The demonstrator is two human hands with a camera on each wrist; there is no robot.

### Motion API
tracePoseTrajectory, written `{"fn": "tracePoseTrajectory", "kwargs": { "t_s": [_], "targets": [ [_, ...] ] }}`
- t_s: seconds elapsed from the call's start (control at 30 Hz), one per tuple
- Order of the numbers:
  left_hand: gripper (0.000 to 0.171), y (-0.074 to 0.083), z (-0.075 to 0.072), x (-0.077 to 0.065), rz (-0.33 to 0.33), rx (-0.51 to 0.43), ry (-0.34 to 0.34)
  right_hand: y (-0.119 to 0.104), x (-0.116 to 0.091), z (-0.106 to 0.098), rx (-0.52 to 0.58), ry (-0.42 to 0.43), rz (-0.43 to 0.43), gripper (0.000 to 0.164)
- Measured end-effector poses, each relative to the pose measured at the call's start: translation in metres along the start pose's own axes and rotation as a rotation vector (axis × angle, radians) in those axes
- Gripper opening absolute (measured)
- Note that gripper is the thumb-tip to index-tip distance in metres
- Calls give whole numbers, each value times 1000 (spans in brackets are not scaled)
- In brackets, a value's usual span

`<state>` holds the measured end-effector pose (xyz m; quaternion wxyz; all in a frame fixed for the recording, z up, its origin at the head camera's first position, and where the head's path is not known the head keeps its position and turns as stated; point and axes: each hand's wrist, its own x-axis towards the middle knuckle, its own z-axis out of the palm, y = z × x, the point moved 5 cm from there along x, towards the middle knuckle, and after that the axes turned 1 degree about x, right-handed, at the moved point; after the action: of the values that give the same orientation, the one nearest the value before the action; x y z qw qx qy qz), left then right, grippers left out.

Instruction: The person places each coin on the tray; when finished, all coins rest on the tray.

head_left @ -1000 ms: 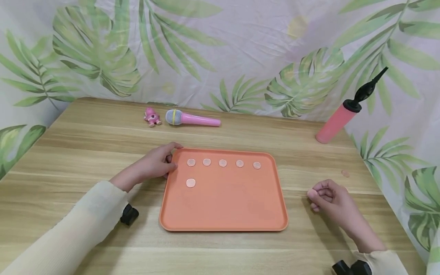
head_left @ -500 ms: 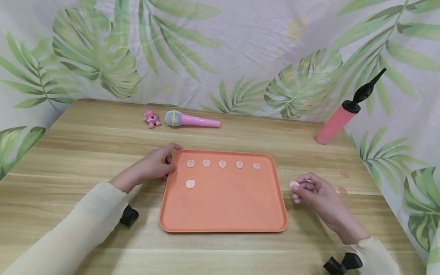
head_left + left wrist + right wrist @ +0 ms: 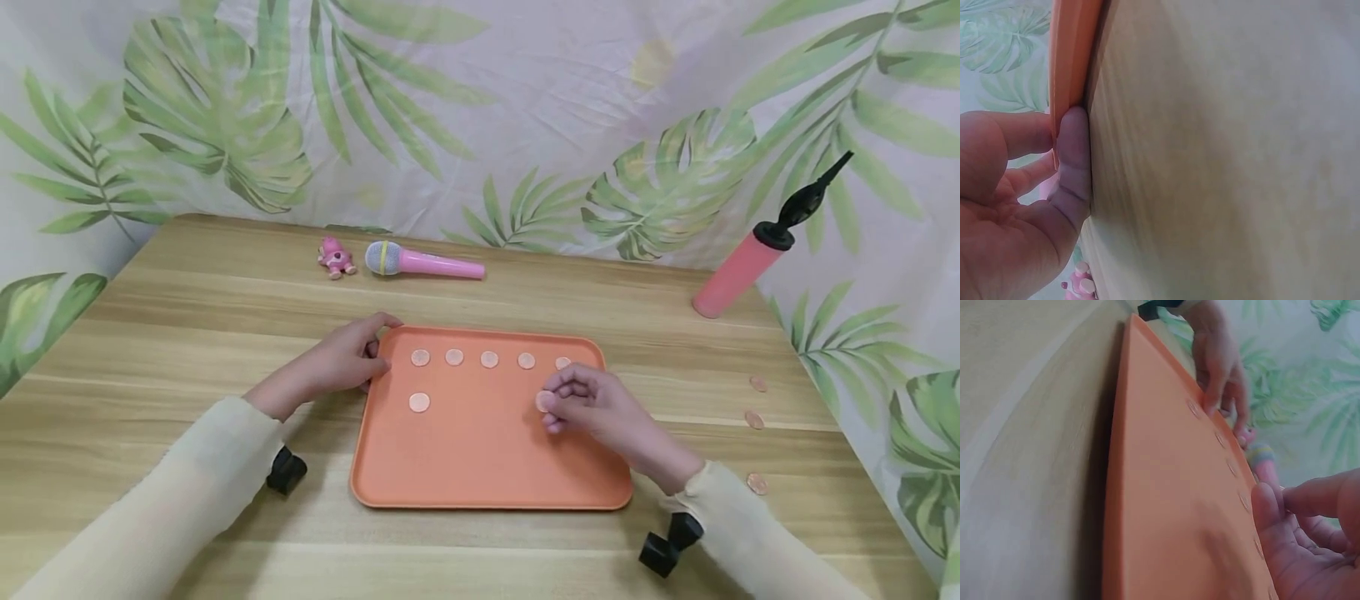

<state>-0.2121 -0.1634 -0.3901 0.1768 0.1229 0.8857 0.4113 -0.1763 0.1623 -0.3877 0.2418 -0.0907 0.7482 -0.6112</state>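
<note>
An orange tray (image 3: 480, 467) lies on the wooden table. My left hand (image 3: 341, 358) grips its upper left corner; in the left wrist view the thumb (image 3: 1074, 134) and fingers pinch the rim. Over the right part of the tray, my right hand (image 3: 600, 408) pinches a copper-coloured coin (image 3: 543, 402) between thumb and fingers. Several similar coins, among them one at the middle (image 3: 489, 359), form a row along the tray's far side. The rightmost coin of that row is partly hidden by my right hand. A single coin (image 3: 419, 402) sits below the row's left end.
Right of the tray, three loose coins (image 3: 753, 420) lie on the table (image 3: 697, 333). A pink toy figure (image 3: 336, 258) and a pink toy microphone (image 3: 427, 262) are behind the tray. At the back right stands a pink hand pump (image 3: 738, 273) with a black top.
My right hand has moved left from the table to over the tray, carrying a coin. Loose coins on the right have come into view. The left hand stays on the tray.
</note>
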Motion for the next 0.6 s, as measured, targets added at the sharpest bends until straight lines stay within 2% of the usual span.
{"fn": "tracePoseTrajectory", "kwargs": {
  "t_s": [0.3,0.4,0.6],
  "targets": [
    [56,-1,0,-1,-13,7,5,-5,33,46,19,-114,6,21],
    [56,-1,0,-1,-10,14,5,-6,41,57,9,-141,18,17],
    [55,1,-1,-1,10,25,14,-15,54,75,-41,-181,-13,14]
  ]
}}
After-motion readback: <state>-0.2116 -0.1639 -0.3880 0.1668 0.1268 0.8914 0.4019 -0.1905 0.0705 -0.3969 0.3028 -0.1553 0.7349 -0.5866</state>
